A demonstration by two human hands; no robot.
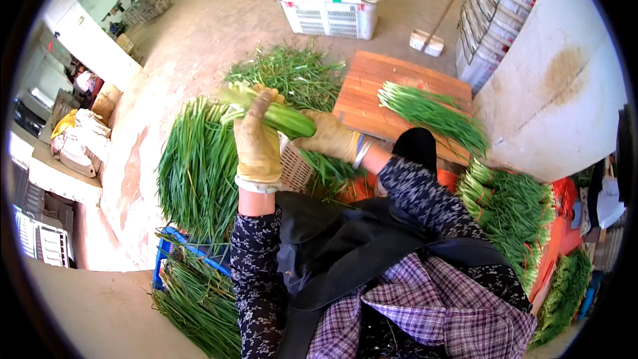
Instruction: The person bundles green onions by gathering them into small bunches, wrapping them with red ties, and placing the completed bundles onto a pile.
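Note:
My left hand (257,147), in a soiled yellow glove, grips a bunch of green Chinese chives (286,118) near its pale stem end, which looks blurred. Gloved the same way, my right hand (326,135) closes around the leafy part; its fingers are partly hidden. Just left of my hands lies a large pile of chives (199,174), stems facing away from me. On the wooden board (366,92) to the right rests another bundle of chives (433,114). A pale perforated plastic basket (295,165) shows under my hands.
Loose leaves (294,72) are heaped on the floor ahead. Beyond stands a white crate (329,15). Stacked crates (491,25) and a long-handled dustpan (426,42) are at right, near a white wall (558,80). Tied chive bundles (513,209) lie at my right; more chives (199,299) lie lower left.

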